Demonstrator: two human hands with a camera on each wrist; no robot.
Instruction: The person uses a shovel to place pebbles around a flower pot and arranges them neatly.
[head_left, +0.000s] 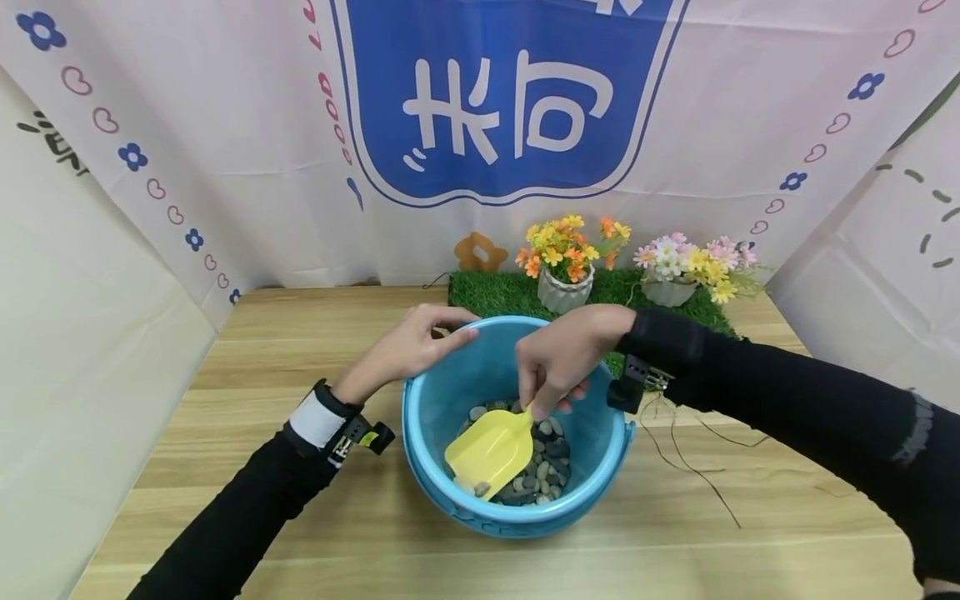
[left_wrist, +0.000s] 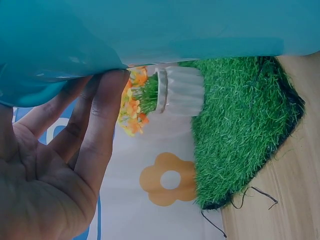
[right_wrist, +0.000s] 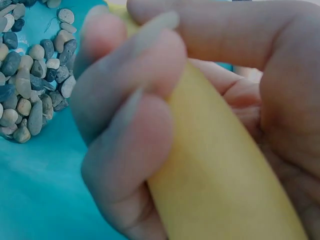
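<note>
A blue plastic bucket stands on the wooden table with small grey and tan pebbles at its bottom. My right hand grips the handle of a yellow plastic scoop, whose blade lies in the pebbles with a few stones on it. The right wrist view shows the yellow scoop handle wrapped by my fingers, with pebbles beyond. My left hand rests on the bucket's far left rim, fingers straight. In the left wrist view those fingers touch the bucket wall.
Behind the bucket lies a green turf mat with a white pot of orange and yellow flowers and another pot of pink and white flowers. A printed cloth backdrop closes the back and sides. Thin dark strands trail at right.
</note>
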